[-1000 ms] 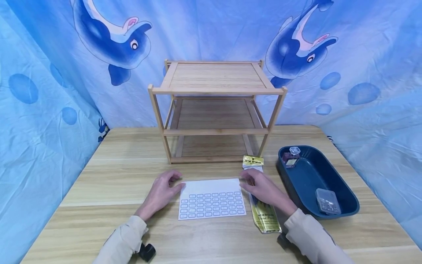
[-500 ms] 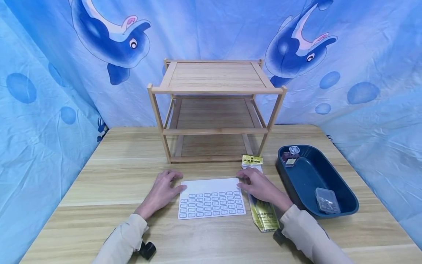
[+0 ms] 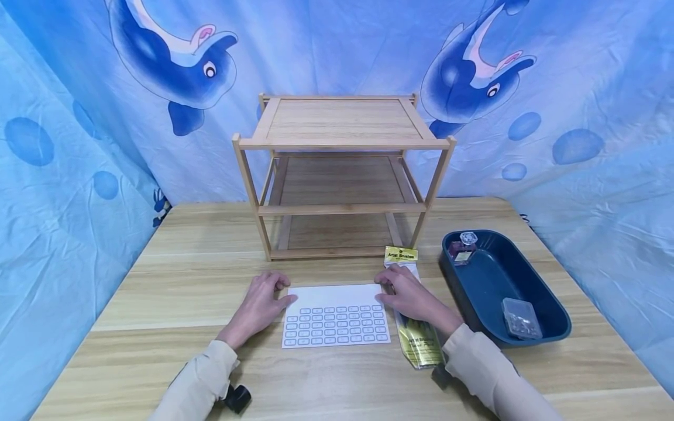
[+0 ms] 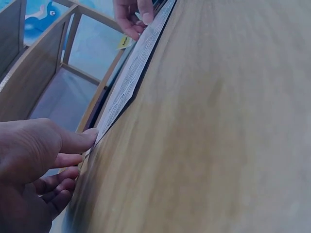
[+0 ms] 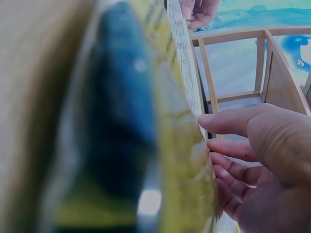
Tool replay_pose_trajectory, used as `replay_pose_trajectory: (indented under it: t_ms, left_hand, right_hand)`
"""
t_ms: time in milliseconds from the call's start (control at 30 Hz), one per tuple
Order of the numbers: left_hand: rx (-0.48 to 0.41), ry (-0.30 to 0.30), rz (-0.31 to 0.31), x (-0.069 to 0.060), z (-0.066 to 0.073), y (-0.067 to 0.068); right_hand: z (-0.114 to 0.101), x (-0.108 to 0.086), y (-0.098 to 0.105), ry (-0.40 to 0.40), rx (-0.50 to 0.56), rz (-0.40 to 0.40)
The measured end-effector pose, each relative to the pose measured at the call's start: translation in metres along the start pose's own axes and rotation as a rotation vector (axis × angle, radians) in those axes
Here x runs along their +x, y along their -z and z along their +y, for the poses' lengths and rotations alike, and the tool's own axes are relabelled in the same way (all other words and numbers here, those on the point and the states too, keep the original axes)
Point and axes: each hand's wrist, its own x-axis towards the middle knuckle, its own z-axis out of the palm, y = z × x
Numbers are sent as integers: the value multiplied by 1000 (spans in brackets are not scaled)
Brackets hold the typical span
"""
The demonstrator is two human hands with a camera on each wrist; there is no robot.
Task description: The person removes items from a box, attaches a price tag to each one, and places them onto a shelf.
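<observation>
A thin white sheet (image 3: pixel 334 295) printed with rows of small blue-outlined boxes lies in front of the shelf. At its left edge, my left hand (image 3: pixel 259 305) pinches the upper corner, thumb on top. My right hand (image 3: pixel 413 297) pinches the upper right corner in the same way. Both wrist views show thumb and forefinger meeting at the sheet's edge, with the other fingers loosely bent. Under the right hand lies a yellow-labelled pack of artist brushes (image 3: pixel 419 346), partly hidden by that hand; it looms blurred in the right wrist view.
A three-tier wooden shelf (image 3: pixel 344 143) stands at the back of the wooden table (image 3: pixel 200 245). To the right is a dark blue tub (image 3: pixel 495 280) holding a perfume bottle (image 3: pixel 463 250) and a clear box of small pieces (image 3: pixel 521 318). Blue dolphin-print curtains (image 3: pixel 326 47) hang around the table.
My right hand has come slightly left, from beside the sheet's right edge onto its corner. My left thumb has moved a little further over the left edge. The sheet has hardly moved.
</observation>
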Motion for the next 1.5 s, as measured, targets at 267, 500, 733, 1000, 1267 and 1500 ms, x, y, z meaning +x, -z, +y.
replay_pose_trajectory:
  t_ms: [267,500,733,1000,1267,1500]
  left_hand:
    - [-10,-1,-3,1,1,-1]
    - [-19,15,-13,2,2,-1]
    - [-53,6,-13,2,1,-4]
    - [-147,-4,-14,3,2,-4]
    - [-258,23,-27,3,2,-1]
    - [-328,11,-12,1,1,0]
  right_hand:
    - [1,1,-2,5,-8,12]
    - [1,1,-2,-3,12,6]
    - [3,0,-3,37,20,19]
    - [1,1,-3,68,75,38]
    - [-1,1,-3,61,176,82]
    - [1,0,-3,74,296,133]
